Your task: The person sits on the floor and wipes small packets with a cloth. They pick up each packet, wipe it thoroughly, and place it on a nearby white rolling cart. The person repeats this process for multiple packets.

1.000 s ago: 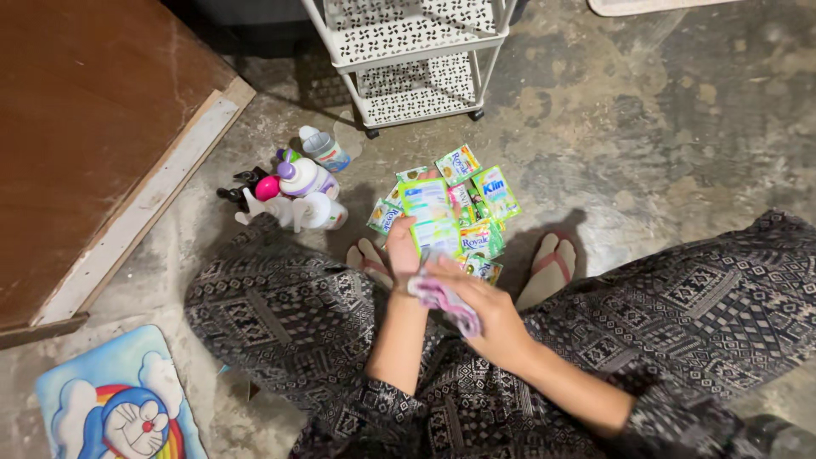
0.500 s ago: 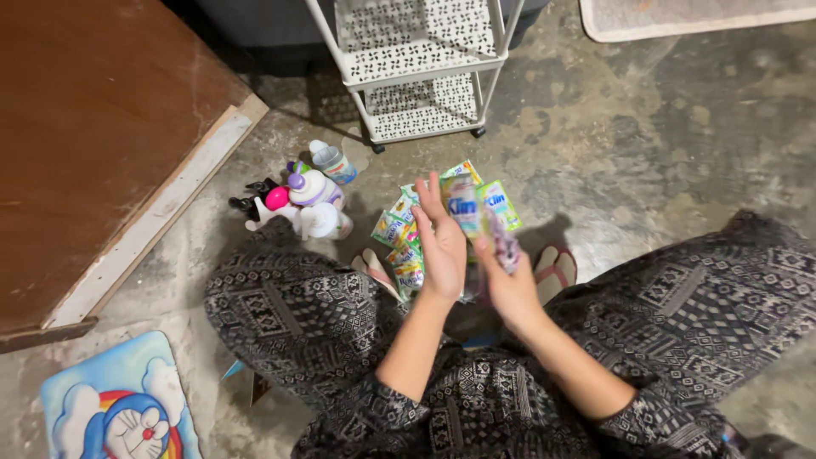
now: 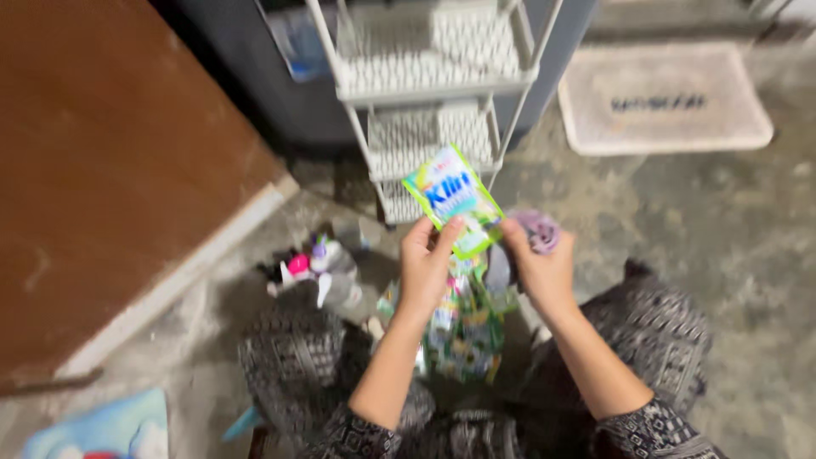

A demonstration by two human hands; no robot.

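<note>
My left hand [image 3: 423,268] holds a green and white sachet [image 3: 453,198] up in front of me, with more green sachets [image 3: 463,327] hanging in a strip below it. My right hand [image 3: 539,265] pinches the sachet's right edge and also grips a crumpled pink-purple cloth [image 3: 535,229]. Both hands are raised in front of a white perforated rack [image 3: 429,93]. The view is blurred.
Several small bottles with pink and white caps [image 3: 319,268] stand on the concrete floor to the left. A brown wooden board [image 3: 110,170] lies at left, a pale doormat [image 3: 663,102] at upper right, and a blue cartoon mat [image 3: 102,429] at bottom left. My patterned trousers [image 3: 646,331] cover my knees.
Both hands rose from the floor pile, lifting the strip of sachets up toward the rack. The camera tilted upward, bringing the doormat into view.
</note>
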